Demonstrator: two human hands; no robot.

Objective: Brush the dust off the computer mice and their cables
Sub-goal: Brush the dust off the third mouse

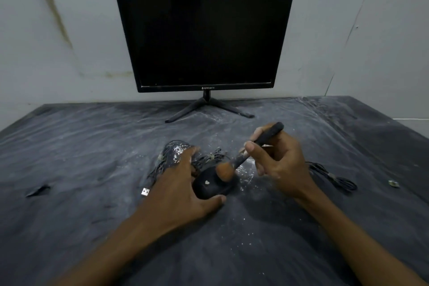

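Mid-tabletop point(92, 193), the left hand point(178, 190) grips one mouse point(209, 187) while the right hand point(276, 162) pinches a brush point(234, 165), bristles on it. Behind, a speckled mouse point(176, 152) and tangled cables point(209, 158) look untouched, I'd say.

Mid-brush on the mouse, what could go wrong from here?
1. The brush may just flick dust onto the dusty black cloth beside the mouse, where it could get picked up again.
2. The left hand lies over the bundled cable, so the speckled dust under it may get missed.
3. The second cable behind the right hand could be overlooked.
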